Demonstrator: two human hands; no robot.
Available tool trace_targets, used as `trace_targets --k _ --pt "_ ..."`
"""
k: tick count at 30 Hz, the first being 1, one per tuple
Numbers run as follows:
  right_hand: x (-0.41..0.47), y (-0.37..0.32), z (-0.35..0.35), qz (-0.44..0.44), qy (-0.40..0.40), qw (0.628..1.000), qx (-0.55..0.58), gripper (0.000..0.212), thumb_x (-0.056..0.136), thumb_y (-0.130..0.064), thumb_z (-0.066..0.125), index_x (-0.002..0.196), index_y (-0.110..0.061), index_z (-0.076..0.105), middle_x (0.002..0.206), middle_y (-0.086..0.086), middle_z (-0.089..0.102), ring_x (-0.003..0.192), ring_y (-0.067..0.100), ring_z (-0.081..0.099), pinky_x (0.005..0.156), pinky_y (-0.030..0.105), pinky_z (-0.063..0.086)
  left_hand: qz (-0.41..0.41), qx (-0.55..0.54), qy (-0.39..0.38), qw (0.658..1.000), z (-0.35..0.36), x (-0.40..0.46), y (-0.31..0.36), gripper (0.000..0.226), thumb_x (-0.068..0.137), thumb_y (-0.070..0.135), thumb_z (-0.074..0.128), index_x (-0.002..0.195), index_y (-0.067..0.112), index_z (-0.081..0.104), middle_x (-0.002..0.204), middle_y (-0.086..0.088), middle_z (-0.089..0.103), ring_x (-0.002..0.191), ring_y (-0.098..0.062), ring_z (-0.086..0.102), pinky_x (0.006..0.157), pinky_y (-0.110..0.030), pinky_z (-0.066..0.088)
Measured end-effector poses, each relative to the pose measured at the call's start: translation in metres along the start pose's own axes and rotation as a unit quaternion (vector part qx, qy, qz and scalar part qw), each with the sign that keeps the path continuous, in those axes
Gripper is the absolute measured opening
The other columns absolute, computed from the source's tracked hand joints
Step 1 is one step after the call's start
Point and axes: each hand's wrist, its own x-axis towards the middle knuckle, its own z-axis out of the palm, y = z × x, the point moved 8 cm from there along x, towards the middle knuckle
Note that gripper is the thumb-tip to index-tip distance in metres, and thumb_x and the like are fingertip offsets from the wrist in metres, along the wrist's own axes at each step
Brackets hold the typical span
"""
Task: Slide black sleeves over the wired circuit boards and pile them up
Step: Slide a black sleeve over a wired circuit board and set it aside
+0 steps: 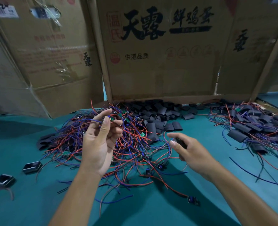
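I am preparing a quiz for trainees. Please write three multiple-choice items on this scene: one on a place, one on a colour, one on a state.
1. Where does the pile of finished sleeved boards lie?
A. far right
B. far left
C. near edge

2. What colour is the table cover?
A. teal
B. white
C. yellow

3. What does the right hand do?
A. lies flat
B. holds a black sleeve
C. points upward

Key: 1 A, sleeved boards heap at right. 2 A, the cover is teal. 3 B, fingers curl round a dark sleeve.
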Motion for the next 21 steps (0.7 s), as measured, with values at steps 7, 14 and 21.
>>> trace_targets --k 7,14,21 --pt "-0.009 -0.031 0.005 -0.078 0.027 0.996 -0.024 0.026 0.086 -0.054 0.058 0.108 -0.041 0.057 0.086 -0.012 0.063 0.076 0.015 0.057 0.069 0.041 0.052 -0.016 -0.025 0.03 0.999 -0.003 -0.001 -0.002 0.02 0.092 0.022 0.054 0.108 0.014 0.064 0.082 -0.006 0.071 0.066 -0.009 0.065 0.064 -0.018 0.056" --pt "-0.01 -0.035 0.012 -0.095 0.019 0.995 0.021 0.041 0.078 -0.068 0.064 0.114 -0.048 0.058 0.091 0.015 0.065 0.079 0.043 0.062 0.067 0.051 0.057 -0.059 -0.096 0.025 0.993 -0.001 -0.001 -0.011 0.022 0.09 0.026 0.055 0.108 0.017 0.064 0.078 0.003 0.066 0.059 0.0 0.059 0.058 -0.011 0.052" --pt "-0.017 -0.053 0.013 -0.151 0.019 0.986 -0.063 0.034 0.083 -0.06 0.062 0.114 -0.048 0.057 0.102 -0.013 0.068 0.095 0.014 0.066 0.088 0.041 0.053 -0.075 -0.107 0.015 0.991 0.003 -0.002 -0.016 0.02 0.09 0.023 0.055 0.098 0.016 0.072 0.077 0.001 0.065 0.058 -0.001 0.059 0.058 -0.011 0.052"
